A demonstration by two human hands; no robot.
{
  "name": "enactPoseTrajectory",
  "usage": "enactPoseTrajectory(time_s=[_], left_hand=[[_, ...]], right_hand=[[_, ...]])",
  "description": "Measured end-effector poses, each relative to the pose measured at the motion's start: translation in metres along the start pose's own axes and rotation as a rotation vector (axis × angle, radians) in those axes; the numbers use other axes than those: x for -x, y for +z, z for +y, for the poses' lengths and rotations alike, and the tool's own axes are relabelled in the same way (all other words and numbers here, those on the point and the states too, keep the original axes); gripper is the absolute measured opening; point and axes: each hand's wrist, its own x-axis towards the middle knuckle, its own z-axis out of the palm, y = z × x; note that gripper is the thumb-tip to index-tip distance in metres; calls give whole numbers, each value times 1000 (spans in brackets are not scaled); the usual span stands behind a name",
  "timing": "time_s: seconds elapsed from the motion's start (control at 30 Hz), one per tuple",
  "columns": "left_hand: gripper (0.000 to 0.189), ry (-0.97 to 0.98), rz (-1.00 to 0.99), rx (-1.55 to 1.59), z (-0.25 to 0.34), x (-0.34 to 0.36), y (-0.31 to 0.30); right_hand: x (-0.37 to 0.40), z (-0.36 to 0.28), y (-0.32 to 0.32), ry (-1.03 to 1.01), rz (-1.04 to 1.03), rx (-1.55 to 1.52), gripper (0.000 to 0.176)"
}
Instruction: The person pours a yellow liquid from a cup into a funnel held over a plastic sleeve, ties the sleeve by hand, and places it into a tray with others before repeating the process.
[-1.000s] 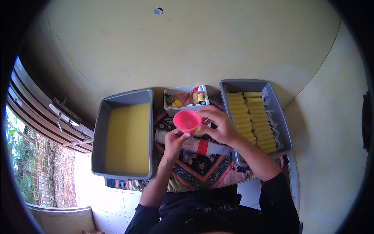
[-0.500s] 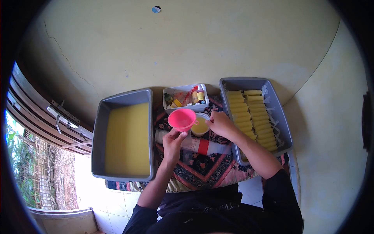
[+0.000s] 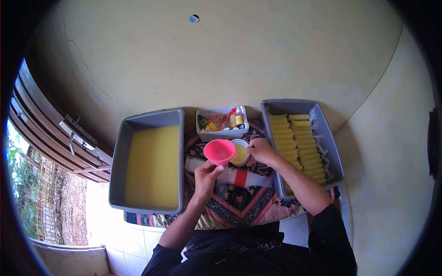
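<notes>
My left hand (image 3: 206, 177) holds a pink funnel (image 3: 219, 152) from below, its wide mouth tilted up toward me. Just right of the funnel stands a white round tub (image 3: 240, 154) with pale yellow contents, partly hidden by the funnel. My right hand (image 3: 260, 151) is at the tub's right rim with its fingers closed; what they grip, if anything, is too small to make out. A clear plastic roll with a red band (image 3: 241, 177) lies on the patterned cloth below the tub.
At the left is a grey bin (image 3: 180, 161) of yellow liquid. A grey bin (image 3: 338, 161) at the right has rows of filled yellow tubes (image 3: 306, 143). Behind the tub, a white basket (image 3: 223, 135) holds small bottles (image 3: 239, 118). Patterned cloth (image 3: 238, 198) covers the table.
The view has shifted slightly, so the scene sits lower. The funnel is still in my left hand, and my right hand remains by the tub's right rim.
</notes>
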Motion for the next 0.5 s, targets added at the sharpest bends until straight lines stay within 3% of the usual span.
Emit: enactPoseTrajectory(time_s=[0.5], left_hand=[[22,-2,-94,-53,4,8,14]], right_hand=[[41,-69,-23,-388,160,-351,17]])
